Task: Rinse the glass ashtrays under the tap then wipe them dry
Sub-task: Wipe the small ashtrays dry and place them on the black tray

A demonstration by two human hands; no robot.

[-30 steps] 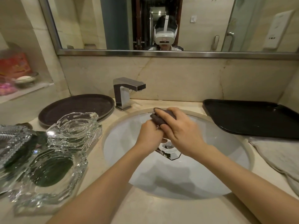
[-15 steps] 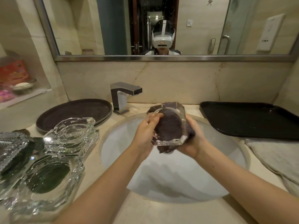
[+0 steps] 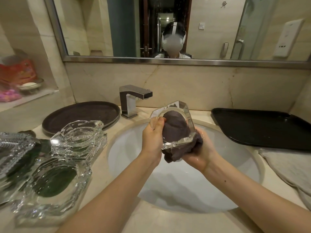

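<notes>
Beige marble worktop with white oval sink, chrome square tap and wall mirror behind. Since half a second ago the clear faceted glass ashtray stays tilted on edge above the basin, left hand gripping its rim, right hand cupping it through a dark grey cloth; view nudged closer. More clear glass ashtrays crowd the left, by a round dark tray; rectangular black tray and pale towel right.

Stacked ashtrays crowd the tabletop at my left; the tap stands ahead; the basin below lies open.
</notes>
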